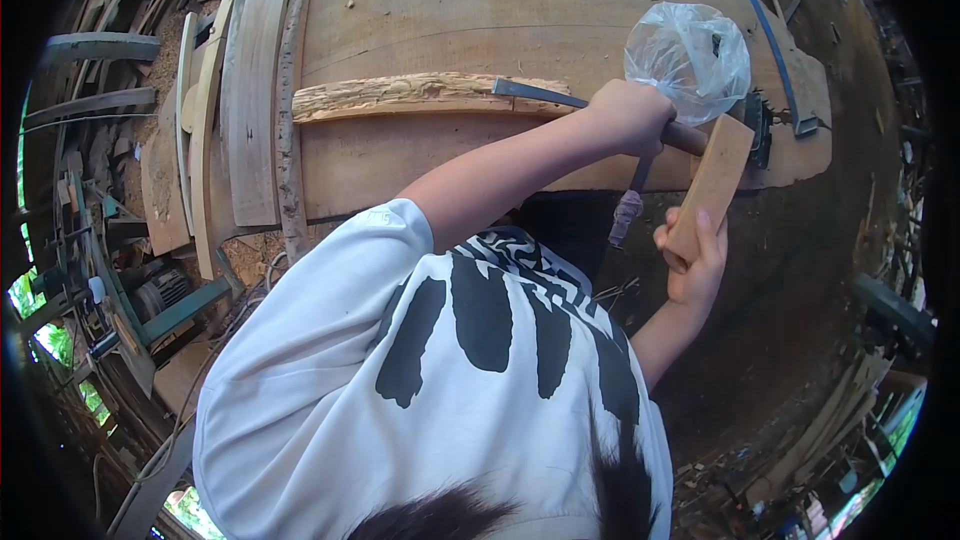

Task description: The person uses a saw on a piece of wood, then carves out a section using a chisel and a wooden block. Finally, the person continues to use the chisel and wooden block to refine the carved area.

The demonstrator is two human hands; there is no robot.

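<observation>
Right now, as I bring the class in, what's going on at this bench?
A person in a white shirt has both hands busy with a tool. The left hand grips a chisel-like tool, its blade lying over a rough, gouged strip of wood on a broad board. The right hand holds a wooden block up at the tool's handle end; whether they touch is unclear. A clear plastic bag sits beyond the left hand.
</observation>
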